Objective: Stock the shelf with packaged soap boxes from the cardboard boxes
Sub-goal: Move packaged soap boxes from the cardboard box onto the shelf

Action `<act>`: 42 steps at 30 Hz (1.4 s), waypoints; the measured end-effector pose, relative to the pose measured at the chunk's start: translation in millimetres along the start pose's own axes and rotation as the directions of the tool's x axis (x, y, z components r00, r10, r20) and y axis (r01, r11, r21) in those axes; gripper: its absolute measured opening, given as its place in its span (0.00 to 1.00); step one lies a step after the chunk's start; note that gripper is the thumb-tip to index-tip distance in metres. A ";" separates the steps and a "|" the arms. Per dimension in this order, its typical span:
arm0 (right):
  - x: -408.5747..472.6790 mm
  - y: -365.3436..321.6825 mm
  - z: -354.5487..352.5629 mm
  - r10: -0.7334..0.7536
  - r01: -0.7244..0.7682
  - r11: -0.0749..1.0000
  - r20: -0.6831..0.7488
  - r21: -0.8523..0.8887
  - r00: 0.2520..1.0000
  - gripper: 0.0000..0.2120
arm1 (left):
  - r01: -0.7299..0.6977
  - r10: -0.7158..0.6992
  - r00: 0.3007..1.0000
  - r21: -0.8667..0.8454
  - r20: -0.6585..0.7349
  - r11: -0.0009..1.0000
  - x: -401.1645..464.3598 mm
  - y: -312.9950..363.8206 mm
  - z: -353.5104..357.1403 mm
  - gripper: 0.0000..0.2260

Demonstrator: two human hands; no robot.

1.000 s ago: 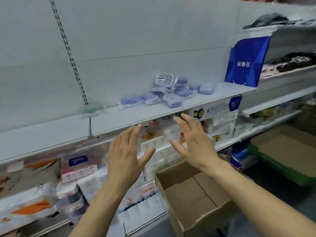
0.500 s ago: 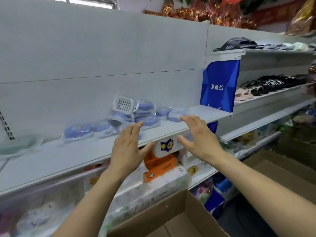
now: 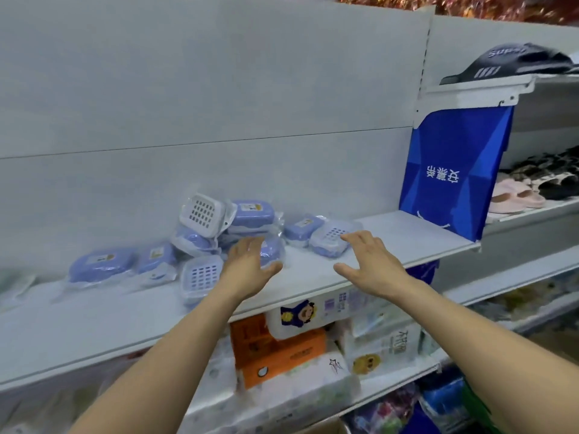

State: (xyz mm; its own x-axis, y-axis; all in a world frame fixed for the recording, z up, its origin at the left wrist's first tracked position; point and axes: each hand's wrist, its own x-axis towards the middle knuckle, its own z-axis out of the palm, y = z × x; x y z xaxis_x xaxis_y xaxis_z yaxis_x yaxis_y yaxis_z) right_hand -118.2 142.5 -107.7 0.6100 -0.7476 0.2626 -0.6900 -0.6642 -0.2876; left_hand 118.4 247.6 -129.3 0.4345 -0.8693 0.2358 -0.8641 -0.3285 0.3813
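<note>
Both hands reach with fingers spread wide, holding nothing: left hand (image 3: pixel 249 261) nearest the soap boxes (image 3: pixel 250 220) piled just beyond it, right hand (image 3: pixel 371 261) by the right-hand pair on the shelf (image 3: pixel 313 274).

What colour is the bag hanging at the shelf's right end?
Blue with white lettering, clearest in the head view.

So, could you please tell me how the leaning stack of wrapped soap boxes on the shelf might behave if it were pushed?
The stack of soap boxes looks loosely heaped and tilted, so it would probably topple or slide. The glossy plastic wrap likely makes the boxes slippery on the smooth shelf. They appear to be hollow plastic, so probably light.
</note>
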 end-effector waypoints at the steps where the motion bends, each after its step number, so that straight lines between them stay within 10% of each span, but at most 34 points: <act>1: 14.7 6.2 4.8 -0.017 0.017 1.000 0.022 0.004 1.000 0.31 | 0.024 -0.024 1.000 0.035 -0.001 0.999 12.5 -0.9 5.6 0.33; 11: 118.9 67.8 40.8 -0.176 0.213 0.972 0.298 -0.097 0.938 0.29 | 0.285 -0.273 0.957 0.458 -0.094 0.842 65.4 10.7 48.7 0.46; 16: 125.7 84.4 43.4 -0.268 0.285 0.955 0.171 -0.084 0.948 0.14 | 0.291 -0.342 0.940 0.541 -0.006 0.789 65.5 36.4 43.8 0.40; 22: 108.4 97.6 32.5 -0.296 0.294 0.955 0.091 0.041 0.951 0.11 | 0.375 -0.390 0.907 0.115 0.162 0.920 50.8 47.7 39.8 0.46; 30: 48.7 64.3 23.9 -0.401 0.424 0.844 -0.137 0.328 0.906 0.04 | 0.332 -0.359 0.886 -0.140 -0.294 0.933 -54.5 63.2 22.0 0.44; 42: -121.4 -184.9 28.0 -0.493 0.562 0.631 -0.283 0.535 0.823 0.02 | 0.436 -0.482 0.701 -0.218 -0.525 0.873 -310.2 -50.5 -104.9 0.46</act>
State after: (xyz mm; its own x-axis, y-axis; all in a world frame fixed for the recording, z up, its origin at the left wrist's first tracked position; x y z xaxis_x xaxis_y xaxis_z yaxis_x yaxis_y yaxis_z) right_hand -53.7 355.9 -112.2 0.7322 -0.2861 0.6181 0.1158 -0.8420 -0.5269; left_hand 53.9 572.6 -128.0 0.8545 -0.2572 0.4513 -0.5093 -0.5856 0.6306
